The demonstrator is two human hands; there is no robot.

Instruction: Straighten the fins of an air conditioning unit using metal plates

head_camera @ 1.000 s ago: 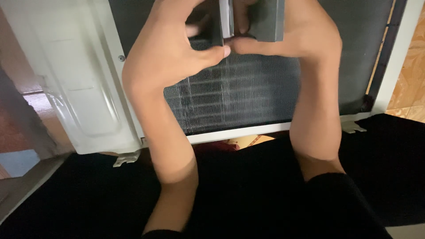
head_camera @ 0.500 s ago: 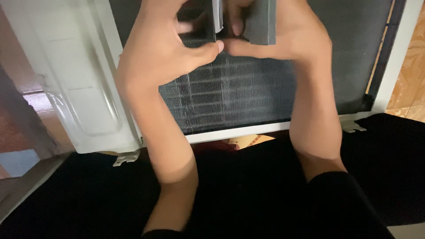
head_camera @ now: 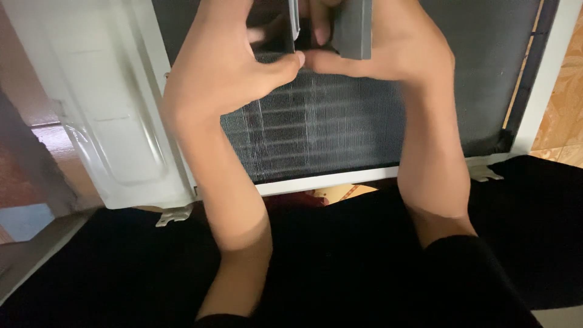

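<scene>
Both hands have slid a little higher in the picture than they were a moment ago, and the small grey part they hold now sits right at the top edge.

The left hand [head_camera: 228,73] is curled, with its thumb stretched out to the right. The tip of that thumb touches the tip of the other thumb. Its fingers are bent around a thin flat grey plastic piece [head_camera: 293,24] that stands on its edge, but they are blurry, so how tight they squeeze is hard to tell.

The right hand [head_camera: 395,58] is curled too. It grips a dark grey blocky plastic piece [head_camera: 353,29] between its thumb below and its fingers above. This block is just beside the thin piece, and both reach up out of the picture.

Under the hands lies a wide panel of thin dark metal fins with silver lines [head_camera: 322,130]. It sits inside a white metal box frame [head_camera: 115,109], which has a rounded white side cover on the left. A white strip runs along the bottom of the fins.

Both arms come up from the bottom. The right arm has a black sleeve [head_camera: 473,285]. A black cloth [head_camera: 109,273] covers the low part of the view. An orange patterned tile floor [head_camera: 568,103] shows at the far right.
</scene>
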